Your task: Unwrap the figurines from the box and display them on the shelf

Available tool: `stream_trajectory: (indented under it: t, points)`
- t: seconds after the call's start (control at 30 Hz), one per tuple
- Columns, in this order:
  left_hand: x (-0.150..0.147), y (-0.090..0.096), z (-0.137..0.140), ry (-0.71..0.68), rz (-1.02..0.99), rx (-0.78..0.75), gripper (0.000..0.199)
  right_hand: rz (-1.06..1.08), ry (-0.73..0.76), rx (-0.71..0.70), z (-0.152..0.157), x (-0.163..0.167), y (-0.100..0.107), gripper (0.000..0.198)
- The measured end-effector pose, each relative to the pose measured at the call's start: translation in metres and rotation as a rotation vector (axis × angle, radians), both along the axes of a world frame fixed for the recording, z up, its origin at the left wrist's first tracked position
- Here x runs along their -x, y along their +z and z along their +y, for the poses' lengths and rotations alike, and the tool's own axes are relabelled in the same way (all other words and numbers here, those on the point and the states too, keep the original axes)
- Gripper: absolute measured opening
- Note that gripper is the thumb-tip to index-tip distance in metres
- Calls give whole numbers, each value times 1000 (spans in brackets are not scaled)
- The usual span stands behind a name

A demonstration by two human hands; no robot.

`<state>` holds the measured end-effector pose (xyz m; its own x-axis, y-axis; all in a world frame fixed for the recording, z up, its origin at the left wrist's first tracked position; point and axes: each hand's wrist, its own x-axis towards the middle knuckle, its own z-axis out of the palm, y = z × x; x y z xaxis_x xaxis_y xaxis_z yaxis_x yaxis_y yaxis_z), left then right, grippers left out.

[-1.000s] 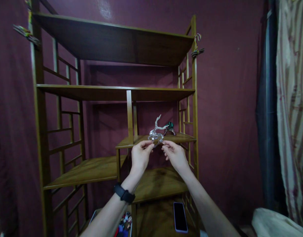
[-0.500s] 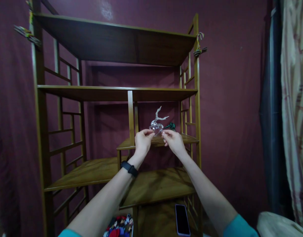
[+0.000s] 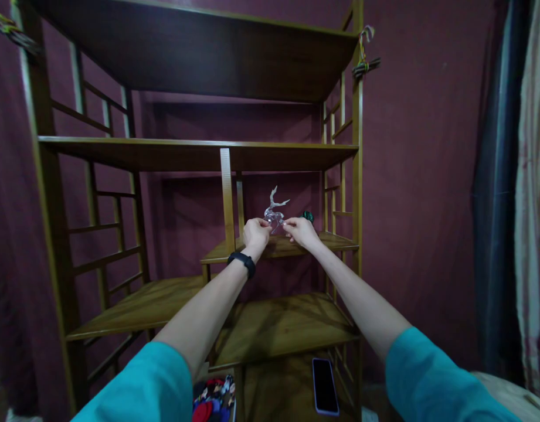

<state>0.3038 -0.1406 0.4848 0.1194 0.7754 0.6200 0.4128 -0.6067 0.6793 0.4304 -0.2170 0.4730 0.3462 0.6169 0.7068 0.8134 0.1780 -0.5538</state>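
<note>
A clear glass-like deer figurine [image 3: 274, 215] with tall branching antlers is pinched between my two hands, above the raised shelf [image 3: 278, 249] of a wooden rack. My left hand [image 3: 256, 233], with a dark band on the wrist, grips its left side low down. On the opposite side, the fingertips of my right hand [image 3: 301, 230] close on the figurine's lower part. Fingers hide some of its legs, and I cannot tell whether they touch the shelf. Just behind my right hand sits a dark green shiny object [image 3: 308, 217], partly hidden.
An upright divider [image 3: 227, 199] stands left of the figurine, and a higher shelf [image 3: 199, 146] runs above. A phone [image 3: 325, 387] lies on the lowest visible shelf. Beside it is a container of colourful small items [image 3: 212, 401]. Twig bundles hang from both front posts; a curtain [image 3: 533, 211] hangs at right.
My arms have reached further forward, carrying the deer figurine deeper over the raised shelf. The view has moved closer to the rack. Both hands keep their grip.
</note>
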Motion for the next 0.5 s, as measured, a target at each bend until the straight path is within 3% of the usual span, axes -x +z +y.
stream_trajectory:
  t: [0.13, 0.5]
  points:
    - [-6, 0, 7, 55, 75, -1, 12, -18, -32, 63, 8, -8, -4, 14]
    - [-15, -4, 54, 46, 109, 21, 11, -85, -46, 193, 47, -14, 1, 14]
